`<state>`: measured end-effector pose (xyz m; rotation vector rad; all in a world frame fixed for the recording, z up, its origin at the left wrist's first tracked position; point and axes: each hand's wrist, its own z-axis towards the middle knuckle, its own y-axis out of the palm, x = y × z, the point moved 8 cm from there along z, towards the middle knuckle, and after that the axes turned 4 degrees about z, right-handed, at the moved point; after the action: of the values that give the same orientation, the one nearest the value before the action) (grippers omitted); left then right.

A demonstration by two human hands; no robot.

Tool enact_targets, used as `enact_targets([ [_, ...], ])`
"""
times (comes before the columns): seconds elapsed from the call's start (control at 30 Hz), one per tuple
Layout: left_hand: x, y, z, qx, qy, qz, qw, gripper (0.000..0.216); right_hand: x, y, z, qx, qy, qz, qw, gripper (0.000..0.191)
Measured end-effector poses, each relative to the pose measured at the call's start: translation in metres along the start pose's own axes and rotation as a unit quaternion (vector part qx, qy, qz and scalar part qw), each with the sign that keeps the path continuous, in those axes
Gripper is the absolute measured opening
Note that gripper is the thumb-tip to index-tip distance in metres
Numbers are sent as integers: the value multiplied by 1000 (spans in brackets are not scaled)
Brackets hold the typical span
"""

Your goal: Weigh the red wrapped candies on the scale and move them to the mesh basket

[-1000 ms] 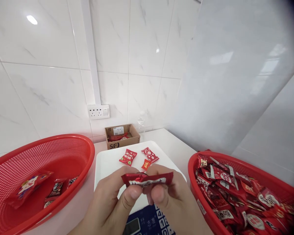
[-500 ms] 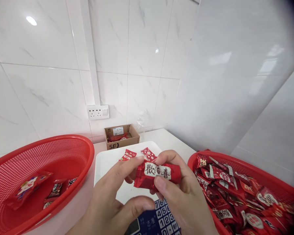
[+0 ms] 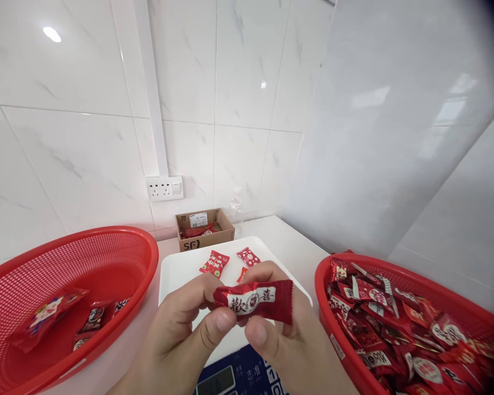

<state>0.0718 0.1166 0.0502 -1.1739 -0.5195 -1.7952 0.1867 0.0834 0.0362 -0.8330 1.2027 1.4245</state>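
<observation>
A shiny red wrapped snack packet (image 3: 263, 299) with a white label and dark Chinese characters is held between my two hands, above a white weighing scale (image 3: 175, 274). My left hand (image 3: 177, 323) pinches the packet's left end between thumb and fingers. My right hand (image 3: 298, 334) has its fingers curled behind the packet and its thumb at the lower edge. On the scale's pan lie a red packet with pale lettering (image 3: 214, 264) and a red-and-white dotted packet (image 3: 248, 256). An orange-red piece (image 3: 242, 274) shows partly behind my right fingers. My hands cover much of the blue keypad panel (image 3: 230, 367).
To the left stands a red perforated basket (image 3: 146, 252) with a few packets inside. A second red basket (image 3: 323, 274), at the right, is heaped with red packets. Behind the scale are a cardboard box (image 3: 208, 240) and a clear plastic bottle (image 3: 236, 208), close to the tiled wall.
The packet has turned in my hands and shifted slightly down and left. My left thumb has come up onto its left end. More of the scale's display and the packets on the pan now show.
</observation>
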Motion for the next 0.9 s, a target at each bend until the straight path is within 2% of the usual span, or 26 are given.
enact_targets([
  [0.1, -2, 1, 0, -10, 0, 17, 1000, 27, 3, 3, 0, -17, 19, -55, 998, 57],
  [0.2, -2, 1, 0, -9, -4, 25, 1000, 30, -1, 6, -2, -21, 20, -94, 995, 56],
  [0.4, -1, 3, -3, 2, -11, 36, 999, 35, -9, 4, -5, 16, 5, -75, 997, 47],
  [0.6, -4, -1, -4, 7, -16, 48, 999, 38, -10, 13, -2, -24, -3, -43, 999, 43],
  [0.77, -11, -5, -5, 19, -39, 6, 999, 39, -9, 14, 0, -49, -4, -17, 999, 33],
  [0.9, -16, -2, -5, 26, -73, -84, 993, 41, 0, 13, -4, -57, 37, -19, 998, 40],
])
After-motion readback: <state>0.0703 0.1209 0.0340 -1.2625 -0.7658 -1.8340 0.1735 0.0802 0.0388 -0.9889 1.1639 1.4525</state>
